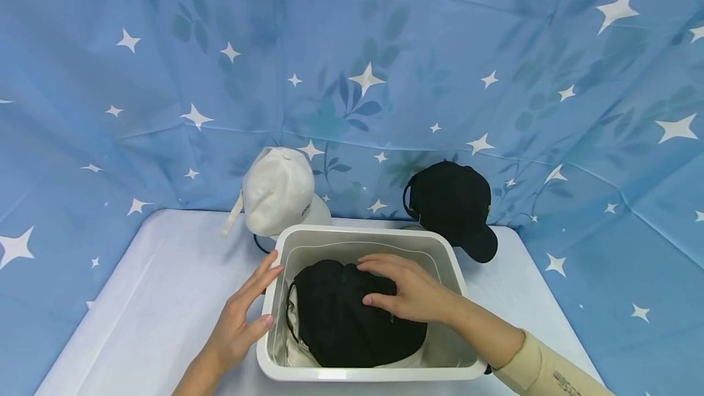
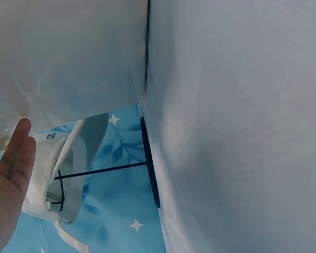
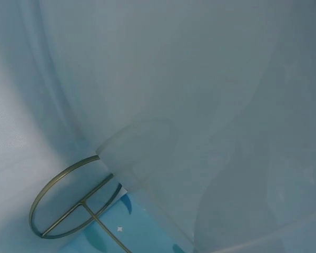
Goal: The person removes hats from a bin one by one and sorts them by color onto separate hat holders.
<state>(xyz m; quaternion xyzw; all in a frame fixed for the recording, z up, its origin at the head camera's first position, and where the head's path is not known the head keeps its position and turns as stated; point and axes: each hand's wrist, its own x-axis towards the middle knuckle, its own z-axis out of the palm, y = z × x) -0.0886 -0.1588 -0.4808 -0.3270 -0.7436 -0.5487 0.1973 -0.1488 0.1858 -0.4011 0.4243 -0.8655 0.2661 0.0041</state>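
Right hand (image 1: 409,292) lies flat, fingers extended, grip gripping nothing, atop the black cap (image 1: 352,316) inside the white bin (image 1: 440,248); left hand (image 1: 242,316), open, braces the bin's left wall.

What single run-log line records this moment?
left hand: open, touching white bin outer wall | right hand: open, pressing black cap in bin | white cap, second black cap: on stands behind

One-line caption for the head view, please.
Right hand presses a black cap into a white bin; left hand steadies its side.
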